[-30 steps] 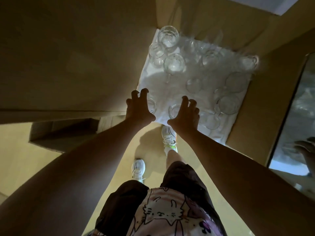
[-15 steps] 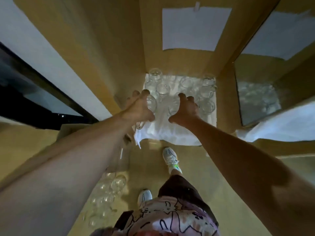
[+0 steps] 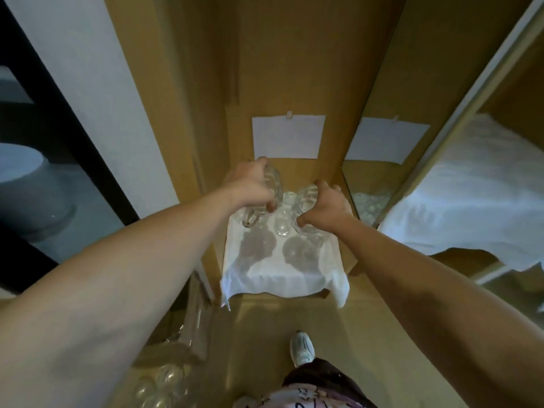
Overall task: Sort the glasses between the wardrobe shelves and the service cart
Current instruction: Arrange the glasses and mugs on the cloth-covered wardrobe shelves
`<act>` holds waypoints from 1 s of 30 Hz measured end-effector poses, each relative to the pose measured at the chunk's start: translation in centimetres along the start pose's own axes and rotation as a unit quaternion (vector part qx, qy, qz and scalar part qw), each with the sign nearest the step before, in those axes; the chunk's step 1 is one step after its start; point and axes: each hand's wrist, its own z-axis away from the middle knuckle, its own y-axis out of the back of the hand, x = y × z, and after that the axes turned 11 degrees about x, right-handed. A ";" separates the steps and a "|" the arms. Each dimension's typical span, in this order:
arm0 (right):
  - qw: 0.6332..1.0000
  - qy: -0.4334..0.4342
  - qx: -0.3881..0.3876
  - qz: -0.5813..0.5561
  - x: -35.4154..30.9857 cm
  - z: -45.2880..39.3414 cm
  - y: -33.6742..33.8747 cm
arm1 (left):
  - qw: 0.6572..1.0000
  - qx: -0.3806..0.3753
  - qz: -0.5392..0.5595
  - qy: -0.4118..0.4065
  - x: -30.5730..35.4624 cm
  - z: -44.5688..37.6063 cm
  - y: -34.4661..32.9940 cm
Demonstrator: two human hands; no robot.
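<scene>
My left hand [image 3: 250, 187] grips a clear glass [image 3: 272, 181], lifted above the wardrobe shelf. My right hand [image 3: 323, 209] grips another clear glass [image 3: 307, 198] beside it. Under both hands lies a white cloth [image 3: 282, 275] covering the shelf, with several more glasses [image 3: 281, 225] standing at its back. Two round shadows fall on the cloth's bare front part. At the lower left, several glasses [image 3: 164, 381] stand on a lower surface, blurred.
White paper sheets [image 3: 288, 136] are taped to the wardrobe's back wall. A mirrored panel [image 3: 441, 172] on the right reflects the cloth and glasses. The wardrobe's wooden side wall [image 3: 188, 142] rises on the left. My shoe [image 3: 301, 348] stands on the tan floor below.
Both hands closed on glasses at the cloth's front edge and raised them off the shelf. The view pulled back and tilted, showing more wardrobe and floor.
</scene>
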 end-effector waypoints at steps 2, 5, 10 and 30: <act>1.000 -0.003 0.010 -0.002 0.6 0.7 2.0 | 1.000 0.003 0.005 -0.018 2.2 0.8 1.0; 1.000 -0.007 0.027 -0.006 1.9 1.6 4.8 | 0.999 0.000 0.006 -0.049 5.6 1.9 1.8; 0.999 -0.008 0.037 -0.026 5.5 3.0 9.4 | 0.996 0.009 -0.033 -0.085 11.1 4.0 1.8; 0.992 -0.041 0.082 -0.091 29.9 9.6 25.1 | 0.995 -0.022 -0.018 -0.099 36.1 12.9 -8.7</act>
